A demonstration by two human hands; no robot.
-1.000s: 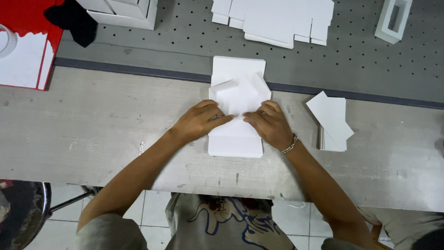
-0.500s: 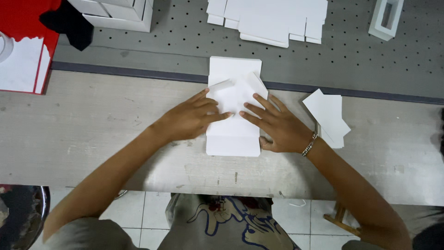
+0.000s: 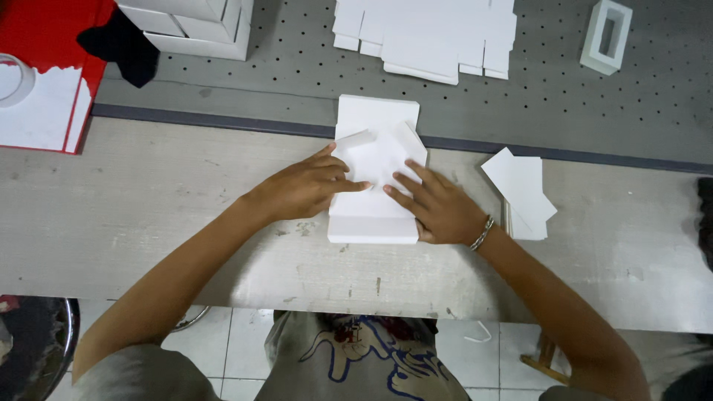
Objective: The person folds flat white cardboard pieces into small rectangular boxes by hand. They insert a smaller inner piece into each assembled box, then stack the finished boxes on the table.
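Observation:
A flat white cardboard box blank (image 3: 375,215) lies on the worn wooden bench (image 3: 148,215), its far end over the grey perforated surface. Two small flaps stand partly raised near its middle. My left hand (image 3: 303,189) rests on the blank's left side, fingers stretched flat across the folded flap. My right hand (image 3: 438,208), with a bead bracelet on the wrist, presses its fingers on the right side of the same folded part. Neither hand grips anything; both press down with fingers spread.
A small stack of white card pieces (image 3: 523,193) lies right of my right hand. More flat white blanks (image 3: 431,33) sit on the perforated grey surface, with white boxes (image 3: 197,26) at far left, a white rectangular frame (image 3: 605,36) at far right, and a red tray (image 3: 44,82).
Both hands have flattened out from a pinching hold at the raised flaps to open fingers pressing on the blank. My right hand slid a little to the right.

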